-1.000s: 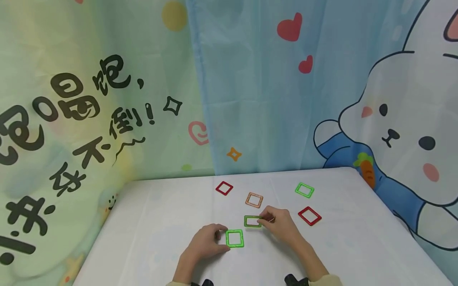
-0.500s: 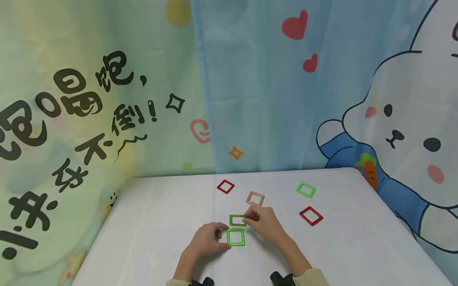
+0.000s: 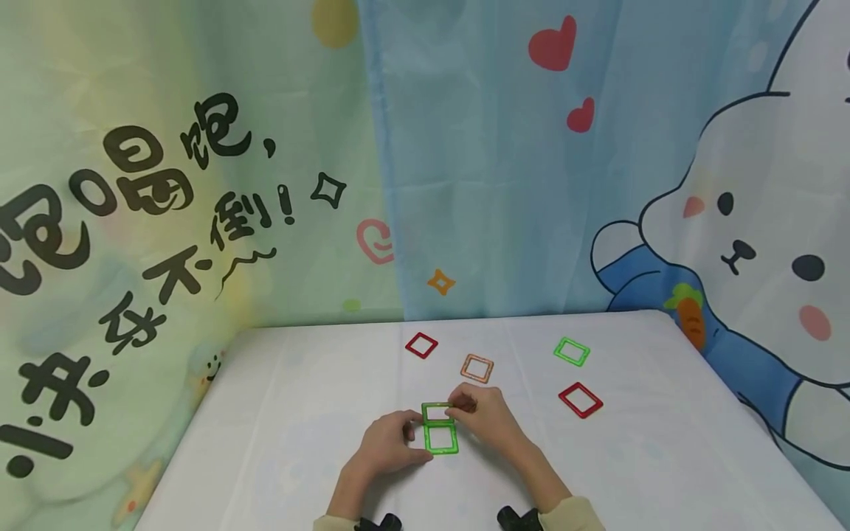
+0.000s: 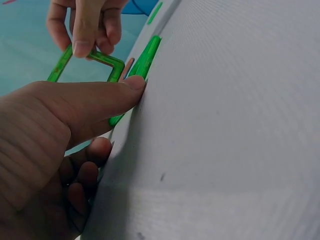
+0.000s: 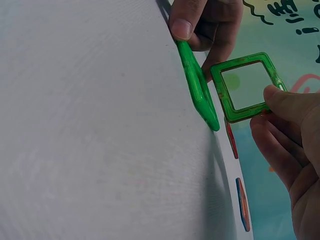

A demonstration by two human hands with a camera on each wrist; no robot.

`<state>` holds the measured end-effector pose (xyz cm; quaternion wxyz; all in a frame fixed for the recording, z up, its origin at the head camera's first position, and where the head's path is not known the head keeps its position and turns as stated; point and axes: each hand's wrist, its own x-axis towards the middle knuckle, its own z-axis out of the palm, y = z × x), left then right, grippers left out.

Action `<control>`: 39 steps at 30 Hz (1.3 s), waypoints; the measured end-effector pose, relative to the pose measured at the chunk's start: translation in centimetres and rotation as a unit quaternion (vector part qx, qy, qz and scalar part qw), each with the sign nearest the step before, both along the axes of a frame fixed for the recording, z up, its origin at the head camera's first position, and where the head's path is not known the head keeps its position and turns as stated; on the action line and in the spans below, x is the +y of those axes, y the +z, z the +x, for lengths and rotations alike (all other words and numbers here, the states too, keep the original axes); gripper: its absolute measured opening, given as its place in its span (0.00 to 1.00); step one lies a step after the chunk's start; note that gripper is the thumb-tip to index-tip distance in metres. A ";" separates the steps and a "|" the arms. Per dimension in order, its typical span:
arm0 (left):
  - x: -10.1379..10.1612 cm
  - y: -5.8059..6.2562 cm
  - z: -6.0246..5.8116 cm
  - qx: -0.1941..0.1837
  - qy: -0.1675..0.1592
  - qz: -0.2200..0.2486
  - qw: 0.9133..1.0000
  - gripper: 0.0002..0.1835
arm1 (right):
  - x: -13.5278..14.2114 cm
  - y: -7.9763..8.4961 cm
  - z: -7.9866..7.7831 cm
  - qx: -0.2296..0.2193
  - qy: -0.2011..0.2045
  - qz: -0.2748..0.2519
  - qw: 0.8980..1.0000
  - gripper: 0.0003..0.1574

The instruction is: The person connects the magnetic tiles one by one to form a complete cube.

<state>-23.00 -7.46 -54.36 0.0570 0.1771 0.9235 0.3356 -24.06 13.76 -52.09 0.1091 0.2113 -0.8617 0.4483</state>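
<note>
A bright green square magnetic tile (image 3: pixel 454 438), an open frame, lies flat on the white table. My left hand (image 3: pixel 388 442) grips it at its left side, thumb at the near corner and fingers at the far one. Between thumb and fingers, my right hand (image 3: pixel 488 418) pinches a second green square magnetic tile (image 5: pixel 220 93) by its side. This one stands upright, its lower edge right at the flat tile's far edge. In the left wrist view my left thumb (image 4: pixel 112 97) covers part of both tiles.
Farther back on the white cloth (image 3: pixel 319 376) lie a red square tile (image 3: pixel 415 352) and an orange one (image 3: pixel 465 365). To the right are another green tile (image 3: pixel 567 360) and a red one (image 3: pixel 571 407). A printed curtain (image 3: pixel 478 184) hangs behind the table.
My right hand has moved left with its tile, bringing it from right of the flat tile to that tile's far edge. My left hand stays on the flat tile.
</note>
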 end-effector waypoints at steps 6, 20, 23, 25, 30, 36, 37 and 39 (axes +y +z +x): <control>0.1 0.3 0.2 -0.013 0.004 0.012 1.000 0.28 | 0.1 -0.1 -0.1 -0.001 0.001 -0.003 1.000 0.11; 0.2 -0.2 -0.1 -0.047 0.010 0.036 0.998 0.29 | 0.1 -0.4 -0.4 0.008 -0.001 -0.008 1.000 0.10; 0.2 -0.3 -0.1 -0.050 0.009 0.037 0.998 0.29 | 0.0 -0.3 -0.4 0.006 -0.001 -0.008 1.000 0.10; 0.2 -0.3 -0.1 -0.052 0.010 0.037 0.998 0.29 | -0.1 -0.2 -0.3 -0.001 0.003 -0.008 1.000 0.09; 0.2 -0.3 -0.2 -0.056 0.009 0.048 0.997 0.30 | -0.1 0.1 -0.3 -0.028 0.010 -0.004 1.000 0.08; 0.2 -0.3 -0.2 -0.048 0.006 0.046 0.998 0.30 | -0.1 0.1 -0.3 -0.033 0.007 0.005 0.999 0.08; 0.2 -0.3 -0.2 -0.048 0.006 0.045 0.998 0.30 | -0.1 0.1 -0.3 -0.031 0.007 0.005 0.999 0.07; 0.1 -0.3 -0.2 -0.046 0.005 0.042 0.998 0.30 | -0.1 0.1 -0.3 -0.028 0.005 0.004 1.000 0.07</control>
